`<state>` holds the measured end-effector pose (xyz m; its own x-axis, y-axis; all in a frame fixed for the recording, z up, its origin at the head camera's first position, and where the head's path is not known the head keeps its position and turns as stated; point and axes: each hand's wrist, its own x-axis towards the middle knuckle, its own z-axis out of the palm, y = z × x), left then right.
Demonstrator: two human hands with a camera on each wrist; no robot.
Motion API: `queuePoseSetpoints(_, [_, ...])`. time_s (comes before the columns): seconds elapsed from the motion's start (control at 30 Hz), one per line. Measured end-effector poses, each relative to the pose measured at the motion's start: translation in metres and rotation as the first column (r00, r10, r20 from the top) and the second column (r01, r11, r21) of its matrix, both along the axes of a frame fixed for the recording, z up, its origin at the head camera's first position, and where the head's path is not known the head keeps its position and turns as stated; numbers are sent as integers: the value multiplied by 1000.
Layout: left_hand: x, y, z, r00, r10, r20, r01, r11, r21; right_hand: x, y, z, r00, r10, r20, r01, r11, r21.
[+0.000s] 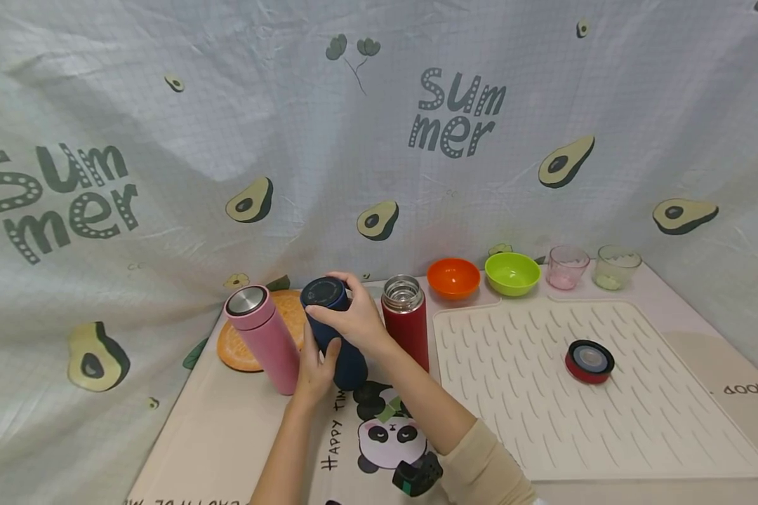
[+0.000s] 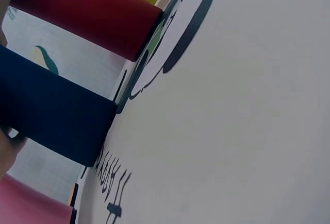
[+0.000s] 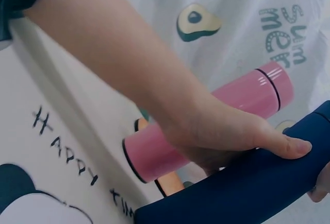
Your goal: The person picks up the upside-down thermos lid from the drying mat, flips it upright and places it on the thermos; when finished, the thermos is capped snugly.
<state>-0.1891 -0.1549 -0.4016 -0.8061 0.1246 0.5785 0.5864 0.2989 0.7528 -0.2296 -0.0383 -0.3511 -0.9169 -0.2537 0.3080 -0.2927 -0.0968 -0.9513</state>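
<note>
From the head view I've got the navy flask (image 1: 337,337) standing on the surface (image 1: 227,435), long axis close to vertical with the capped top tipped a little toward the far left, base down by the panda print (image 1: 388,438). My left hand (image 1: 316,372) wraps the lower body, thumb across the front, grip clenched on it; my right hand (image 1: 354,319) curls over the cap (image 1: 323,291), grasping it from above. The pink flask (image 1: 264,337) leans just beside it on the left, the open red flask (image 1: 407,319) stands close on the right, so room either side is tight. An orange round mat (image 1: 240,347) lies behind the pink one. To the right the white ribbed mat (image 1: 606,421) has open room, with only a red lid (image 1: 589,361) on it; orange bowl (image 1: 453,277), green bowl (image 1: 512,273) and two clear cups (image 1: 567,266) line its far edge. Left wrist view now: the navy flask (image 2: 51,113) runs as a dark band, red flask (image 2: 87,13) above, pink flask (image 2: 31,203) below, bare surface (image 2: 247,121) wide open on the right. Right wrist view: left hand (image 3: 221,134) gripping the navy flask (image 3: 247,188), thumb lying along it, pink flask (image 3: 216,126) right behind; the right hand itself I can barely see here.
</note>
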Motion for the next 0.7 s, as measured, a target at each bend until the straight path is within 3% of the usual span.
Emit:
queuePoseSetpoints(0.2, [-8, -8, -14, 1000, 20, 16, -19, 998, -63, 9, 5, 1, 997, -12, -75, 17, 998, 66])
queuePoseSetpoints(0.3, [-10, -13, -21, 994, 78, 77, -69, 991, -113, 16, 10, 5, 995, -24, -102, 40, 986, 164])
queuePoseSetpoints(0.4, [-1, -15, -19, 982, 168, 88, -154, 976, -154, 27, 17, 10, 989, -14, -147, 52, 963, 264])
queuePoseSetpoints(0.5, [11, -16, -13, 968, 249, 16, -243, 954, -174, 41, 25, 15, 981, 18, -196, 49, 943, 330])
queuePoseSetpoints(0.7, [33, -16, 3, 935, 322, -151, -345, 923, -171, 69, 43, 20, 947, 95, -308, 17, 940, 341])
